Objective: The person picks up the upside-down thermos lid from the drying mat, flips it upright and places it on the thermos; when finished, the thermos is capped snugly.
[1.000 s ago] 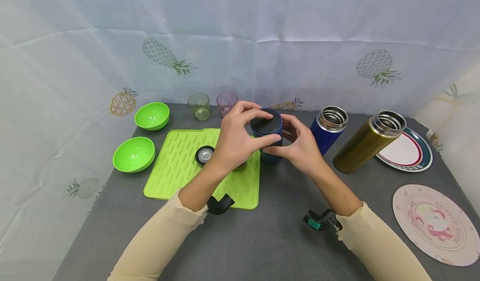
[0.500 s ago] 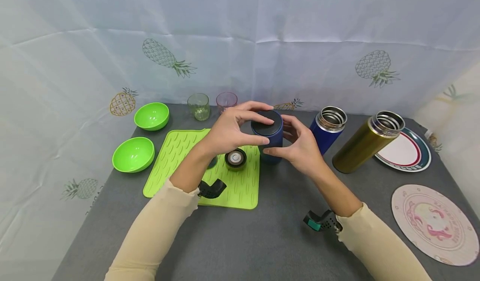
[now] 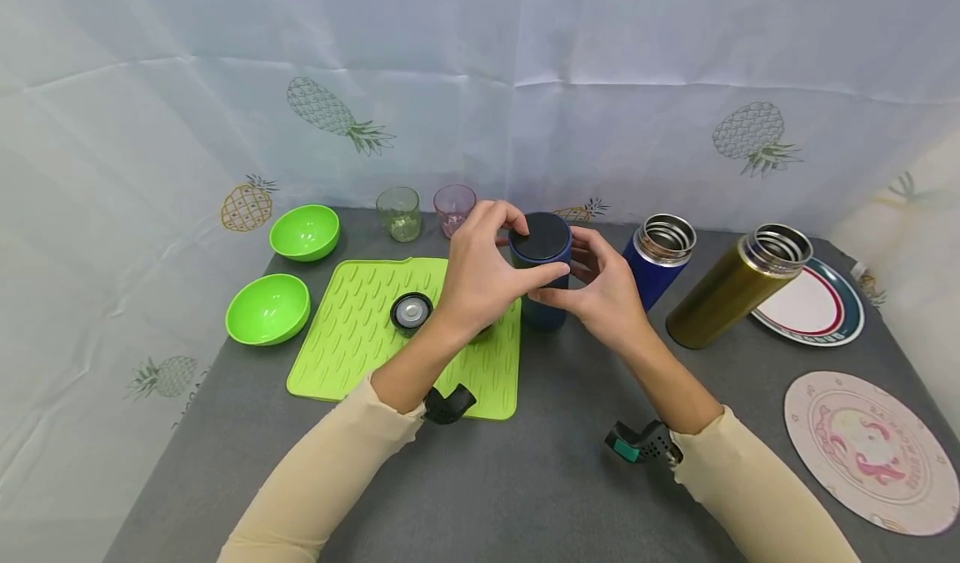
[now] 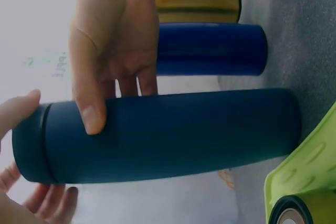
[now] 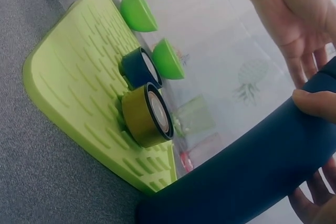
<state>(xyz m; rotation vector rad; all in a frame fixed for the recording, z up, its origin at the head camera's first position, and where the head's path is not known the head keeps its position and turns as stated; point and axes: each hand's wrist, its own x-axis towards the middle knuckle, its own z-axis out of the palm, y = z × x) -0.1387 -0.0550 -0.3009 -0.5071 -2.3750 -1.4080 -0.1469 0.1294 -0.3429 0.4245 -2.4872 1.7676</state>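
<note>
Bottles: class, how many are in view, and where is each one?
3: a dark blue bottle held by the left hand and right hand, a blue bottle to its right, and a gold bottle farthest right.

This looks like a staged tabletop set dressed with kitchenware. A creased, pale fabric backdrop printed with pineapples [image 3: 431,25] hangs along the far, left and right sides of a flat dark-grey table [image 3: 525,480]. Two round, glossy green bowls [image 3: 267,313] stand far left; black perforated devices [image 3: 651,442] sit at a person's wrists.
</note>
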